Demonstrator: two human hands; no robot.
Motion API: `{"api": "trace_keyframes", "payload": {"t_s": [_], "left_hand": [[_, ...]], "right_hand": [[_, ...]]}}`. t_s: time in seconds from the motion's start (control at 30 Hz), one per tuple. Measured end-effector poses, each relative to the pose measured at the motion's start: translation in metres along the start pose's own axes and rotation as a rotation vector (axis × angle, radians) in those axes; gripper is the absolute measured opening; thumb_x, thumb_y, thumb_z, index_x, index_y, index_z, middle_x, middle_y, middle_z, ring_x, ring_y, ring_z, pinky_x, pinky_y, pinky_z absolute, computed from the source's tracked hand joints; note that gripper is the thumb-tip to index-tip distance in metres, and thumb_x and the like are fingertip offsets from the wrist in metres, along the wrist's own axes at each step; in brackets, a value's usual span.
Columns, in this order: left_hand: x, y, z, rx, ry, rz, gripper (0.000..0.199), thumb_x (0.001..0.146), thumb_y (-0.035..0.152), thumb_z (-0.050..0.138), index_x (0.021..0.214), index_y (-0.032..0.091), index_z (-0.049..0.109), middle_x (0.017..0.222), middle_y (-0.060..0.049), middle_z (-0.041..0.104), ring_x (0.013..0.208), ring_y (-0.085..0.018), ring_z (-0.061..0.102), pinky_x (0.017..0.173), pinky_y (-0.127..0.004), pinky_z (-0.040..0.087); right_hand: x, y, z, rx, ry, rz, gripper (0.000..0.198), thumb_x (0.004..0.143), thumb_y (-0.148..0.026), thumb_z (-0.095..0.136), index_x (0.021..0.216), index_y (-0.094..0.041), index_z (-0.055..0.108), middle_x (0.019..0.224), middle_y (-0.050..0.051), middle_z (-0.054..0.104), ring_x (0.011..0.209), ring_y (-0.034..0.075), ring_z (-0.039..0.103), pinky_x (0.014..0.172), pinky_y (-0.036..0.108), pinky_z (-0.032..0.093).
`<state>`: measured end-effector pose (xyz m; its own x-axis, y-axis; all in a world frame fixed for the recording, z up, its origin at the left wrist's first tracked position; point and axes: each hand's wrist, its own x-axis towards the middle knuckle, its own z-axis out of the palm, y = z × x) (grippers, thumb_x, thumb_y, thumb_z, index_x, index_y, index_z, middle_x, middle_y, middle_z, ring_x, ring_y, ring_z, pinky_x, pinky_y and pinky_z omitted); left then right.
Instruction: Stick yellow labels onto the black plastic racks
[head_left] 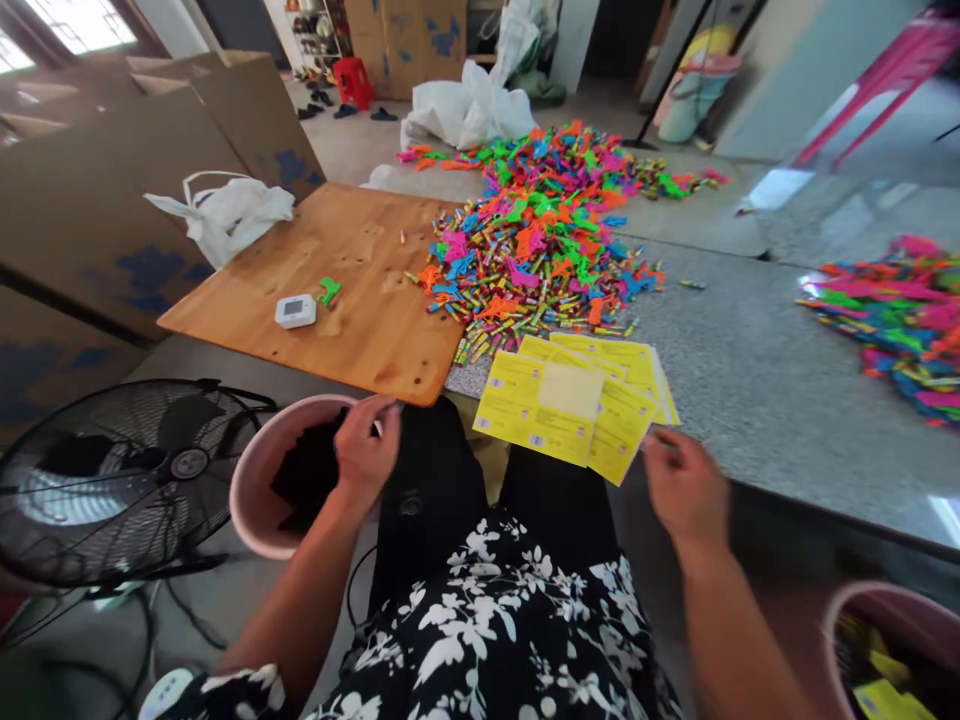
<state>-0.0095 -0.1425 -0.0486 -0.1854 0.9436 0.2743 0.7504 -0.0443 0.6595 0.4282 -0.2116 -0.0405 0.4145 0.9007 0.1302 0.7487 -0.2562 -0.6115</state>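
Note:
My left hand [366, 455] is by the near edge of the wooden board [352, 240], above a pink bucket [251, 500]. Its fingers are curled into a pinch, and what they hold, if anything, I cannot make out. At the right corner of several overlapping yellow printed sheets [517, 405] is my right hand [686, 490]. It is closed too, slightly blurred, with its fingertips close to the sheets; whether it grips anything is hidden. A pale blank patch lies on the top sheet. Behind the sheets rises a heap of colourful plastic toy guns and small printed tubes [532, 260].
A white device with a display [295, 311] and a green toy piece [328, 291] lie on the board. A black fan [142, 480] stands at left before cardboard boxes [112, 190]. Another colourful pile [900, 320] sits right on the grey stone table [735, 370]. A second bucket [840, 610] is lower right.

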Motion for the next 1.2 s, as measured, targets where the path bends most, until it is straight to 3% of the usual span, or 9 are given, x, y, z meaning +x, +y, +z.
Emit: {"api": "trace_keyframes", "payload": {"t_s": [0.1, 0.2, 0.37, 0.57, 0.7, 0.8, 0.9, 1.0, 1.2], "left_hand": [[0.018, 0.076, 0.037, -0.282, -0.341, 0.268, 0.042, 0.09, 0.042, 0.067, 0.128, 0.025, 0.069, 0.134, -0.012, 0.067, 0.133, -0.031, 0.056, 0.121, -0.046, 0.036], [0.037, 0.114, 0.081, -0.446, -0.554, 0.378, 0.072, 0.072, 0.042, 0.085, 0.139, 0.026, 0.064, 0.158, -0.014, 0.048, 0.154, -0.037, 0.032, 0.129, -0.05, 0.016], [0.057, 0.112, 0.136, -0.327, -0.699, 0.41, 0.1, 0.059, 0.055, 0.092, 0.146, 0.02, 0.057, 0.168, -0.02, 0.032, 0.16, -0.044, 0.012, 0.128, -0.057, -0.003], [0.076, 0.123, 0.137, -0.305, -0.593, 0.436, 0.103, 0.062, 0.053, 0.09, 0.151, 0.019, 0.052, 0.153, -0.02, 0.053, 0.153, -0.041, 0.033, 0.128, -0.052, 0.004], [0.09, 0.14, 0.12, -0.416, -0.545, 0.198, 0.063, 0.068, 0.043, 0.087, 0.124, 0.022, 0.071, 0.117, -0.014, 0.074, 0.119, -0.038, 0.064, 0.115, -0.053, 0.037], [0.086, 0.144, 0.105, -0.621, -0.597, -0.068, 0.033, 0.076, 0.043, 0.079, 0.099, 0.021, 0.075, 0.092, -0.009, 0.076, 0.086, -0.031, 0.072, 0.089, -0.048, 0.054], [0.064, 0.146, 0.097, -1.066, -0.561, -0.237, 0.041, 0.076, 0.044, 0.079, 0.109, 0.021, 0.073, 0.099, -0.006, 0.078, 0.086, -0.027, 0.073, 0.086, -0.042, 0.056], [0.036, 0.149, 0.096, -1.328, -0.495, -0.386, 0.041, 0.068, 0.037, 0.084, 0.103, 0.018, 0.075, 0.101, -0.006, 0.08, 0.092, -0.025, 0.074, 0.093, -0.04, 0.055], [0.009, 0.154, 0.086, -1.444, -0.463, -0.664, 0.035, 0.054, 0.021, 0.08, 0.089, 0.017, 0.076, 0.09, -0.004, 0.08, 0.096, -0.029, 0.076, 0.096, -0.041, 0.056]], "right_hand": [[0.024, -0.045, 0.036, -0.172, -0.122, 0.026, 0.05, 0.093, -0.055, 0.062, 0.125, -0.017, 0.065, 0.112, 0.016, 0.072, 0.1, 0.031, 0.069, 0.091, 0.044, 0.053], [0.041, -0.074, 0.059, -0.259, -0.14, 0.07, 0.064, 0.084, -0.053, 0.072, 0.133, -0.013, 0.059, 0.124, 0.023, 0.067, 0.113, 0.038, 0.066, 0.095, 0.049, 0.051], [0.055, -0.071, 0.075, -0.065, -0.129, 0.02, 0.056, 0.081, -0.029, 0.069, 0.133, -0.012, 0.058, 0.124, 0.023, 0.067, 0.117, 0.036, 0.064, 0.103, 0.051, 0.048], [0.093, -0.076, 0.067, 0.147, -0.206, -0.152, 0.038, 0.085, -0.02, 0.055, 0.12, -0.018, 0.066, 0.113, 0.008, 0.075, 0.101, 0.022, 0.069, 0.096, 0.039, 0.053], [0.114, -0.1, 0.044, 0.234, -0.211, -0.343, 0.033, 0.087, -0.023, 0.058, 0.118, -0.022, 0.069, 0.116, 0.005, 0.073, 0.105, 0.022, 0.066, 0.101, 0.04, 0.051], [0.106, -0.119, 0.034, 0.165, 0.11, -0.488, 0.025, 0.09, -0.026, 0.061, 0.113, -0.021, 0.068, 0.117, 0.011, 0.068, 0.116, 0.028, 0.06, 0.109, 0.048, 0.045], [0.077, -0.134, 0.042, 0.117, 0.327, -0.514, 0.017, 0.096, -0.038, 0.062, 0.098, -0.021, 0.063, 0.113, 0.013, 0.064, 0.118, 0.029, 0.057, 0.11, 0.049, 0.043], [0.044, -0.143, 0.063, 0.148, 0.225, -0.465, 0.028, 0.098, -0.049, 0.06, 0.101, -0.021, 0.059, 0.109, 0.012, 0.064, 0.112, 0.029, 0.058, 0.103, 0.047, 0.047], [0.025, -0.142, 0.082, 0.334, 0.109, -0.37, 0.033, 0.098, -0.049, 0.06, 0.113, -0.02, 0.061, 0.111, 0.011, 0.066, 0.109, 0.027, 0.062, 0.098, 0.043, 0.051]]}}
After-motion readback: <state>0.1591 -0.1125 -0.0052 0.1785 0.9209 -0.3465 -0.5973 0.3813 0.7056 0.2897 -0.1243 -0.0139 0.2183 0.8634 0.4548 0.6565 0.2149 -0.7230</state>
